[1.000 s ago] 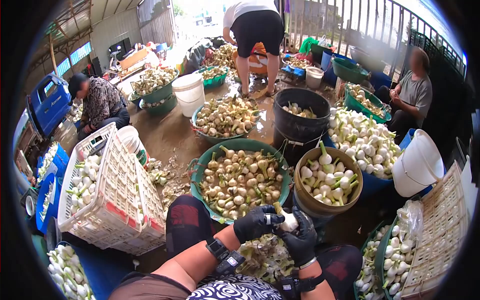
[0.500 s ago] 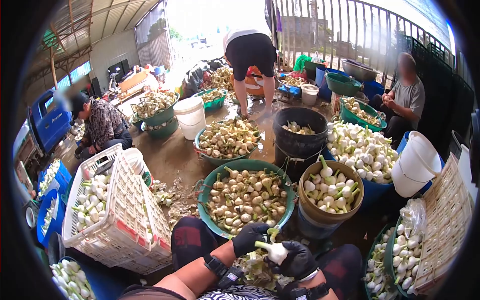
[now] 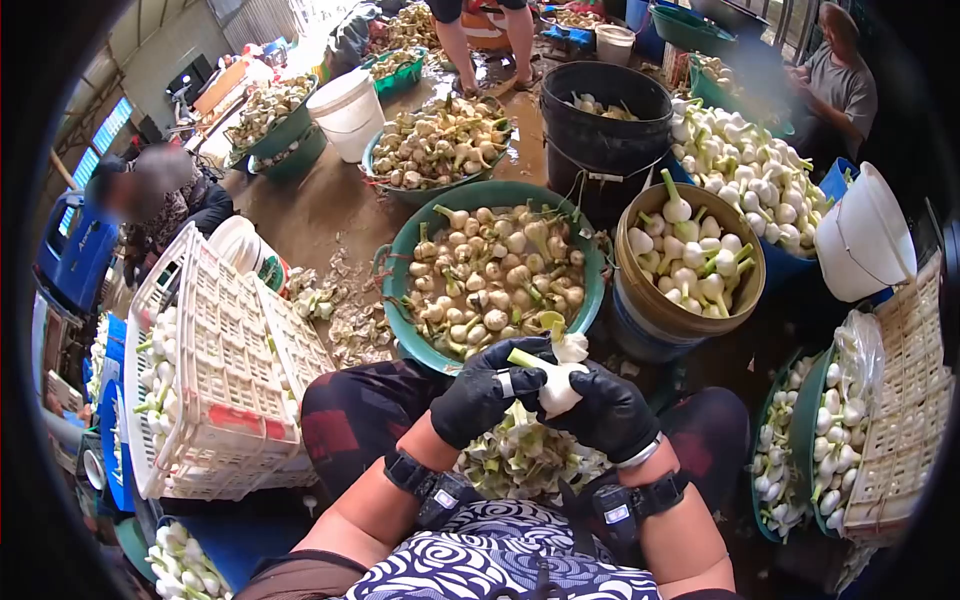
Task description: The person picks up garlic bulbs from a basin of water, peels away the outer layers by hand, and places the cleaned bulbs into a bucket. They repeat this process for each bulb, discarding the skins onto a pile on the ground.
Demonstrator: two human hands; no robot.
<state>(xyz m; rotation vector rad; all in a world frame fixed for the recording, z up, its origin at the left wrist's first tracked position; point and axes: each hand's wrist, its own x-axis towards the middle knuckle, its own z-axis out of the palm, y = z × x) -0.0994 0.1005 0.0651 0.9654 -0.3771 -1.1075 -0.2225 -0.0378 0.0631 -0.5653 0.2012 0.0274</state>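
A white garlic bulb [image 3: 560, 396] with a short green stem is between my gloved hands, over my lap. My left hand [image 3: 487, 392] is closed on its stem side, a light band round one finger. From the right, my right hand [image 3: 612, 412] grips the bulb with bent fingers. A pale, green-tipped piece [image 3: 570, 348], possibly peeled skin, sticks up just above the bulb by my fingertips. Stripped garlic skins [image 3: 525, 455] lie heaped below my hands. Directly ahead stands a green basin [image 3: 398, 318] of unpeeled garlic in brownish water.
A tan bucket [image 3: 640, 296] of clean garlic stands right of the basin, with a black bucket [image 3: 606, 140] behind it. White crates [image 3: 235, 400] are at left, a white bucket [image 3: 868, 235] at right. One person [image 3: 842, 85] sits back right, another [image 3: 165, 200] crouches left.
My view has tilted down. My left hand has come up against the garlic bulb, which my right hand held before, and both hands now sit together on it.
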